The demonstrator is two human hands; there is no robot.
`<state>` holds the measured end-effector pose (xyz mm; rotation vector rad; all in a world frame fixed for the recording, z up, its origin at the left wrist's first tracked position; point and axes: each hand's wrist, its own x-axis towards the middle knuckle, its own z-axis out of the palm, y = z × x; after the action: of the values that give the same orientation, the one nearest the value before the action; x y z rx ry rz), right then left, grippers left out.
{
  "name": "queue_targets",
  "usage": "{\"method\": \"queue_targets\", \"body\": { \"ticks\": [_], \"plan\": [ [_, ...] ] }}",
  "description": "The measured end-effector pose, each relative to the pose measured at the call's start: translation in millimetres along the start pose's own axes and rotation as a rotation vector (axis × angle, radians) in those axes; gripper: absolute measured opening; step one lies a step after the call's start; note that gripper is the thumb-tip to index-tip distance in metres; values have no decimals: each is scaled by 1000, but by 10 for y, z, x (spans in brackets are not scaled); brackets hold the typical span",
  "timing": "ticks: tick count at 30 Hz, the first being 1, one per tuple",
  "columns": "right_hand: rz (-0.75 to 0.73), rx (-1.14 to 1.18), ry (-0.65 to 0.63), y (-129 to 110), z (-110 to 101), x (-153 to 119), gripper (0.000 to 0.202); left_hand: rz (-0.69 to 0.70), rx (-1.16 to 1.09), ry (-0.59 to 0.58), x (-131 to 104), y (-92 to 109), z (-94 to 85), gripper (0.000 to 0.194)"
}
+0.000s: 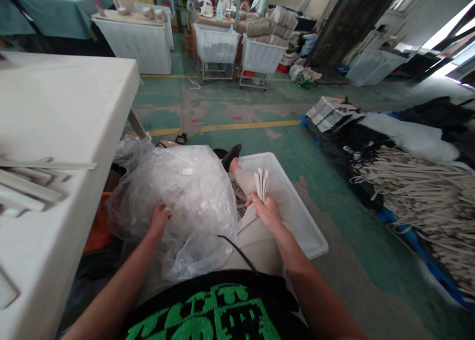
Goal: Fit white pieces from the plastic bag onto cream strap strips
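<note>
A large clear plastic bag (193,181) rests over my lap, filled with pale, whitish contents that I cannot make out. My left hand (160,218) is at the bag's left side with its fingers curled; something small and pale may be at the fingertips. Above my thigh, my right hand (267,212) is closed around a small bundle of flat beige strips (261,181), their ends pointing up and away from me. Beneath my leg lies a white plastic tub (308,231), and more beige strips (240,201) show between the bag and my leg.
A white table (74,92) stands at my left with pale strips (25,186) on it. To the right, a blue pallet (411,238) bears a heap of beige cords (426,196). White bins (217,45) stand across the green floor, and a person (260,3) is behind them.
</note>
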<state>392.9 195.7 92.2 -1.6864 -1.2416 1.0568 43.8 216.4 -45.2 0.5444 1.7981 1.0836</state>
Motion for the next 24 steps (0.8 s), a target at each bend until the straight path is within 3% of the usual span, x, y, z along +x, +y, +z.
{"method": "queue_targets", "body": {
  "ticks": [3,7,10,15,19,24],
  "plan": [
    [6,-8,-7,42,19,17,46,-50,-26,16,109,82,93,18],
    [-2,-45,-15,97,32,19,46,-87,-74,15,32,145,144,11],
    [-21,-79,-24,123,31,22,43,-96,-129,-31,-169,208,98,15],
    [-2,-121,-118,11,67,60,37,-82,-212,-161,-692,415,-110,44],
    [83,-43,-432,-269,286,34,33,-9,-266,-275,-1130,625,-211,50],
    [145,106,-886,-561,823,-96,36,55,-223,-441,-1513,727,-167,39]
  ]
}}
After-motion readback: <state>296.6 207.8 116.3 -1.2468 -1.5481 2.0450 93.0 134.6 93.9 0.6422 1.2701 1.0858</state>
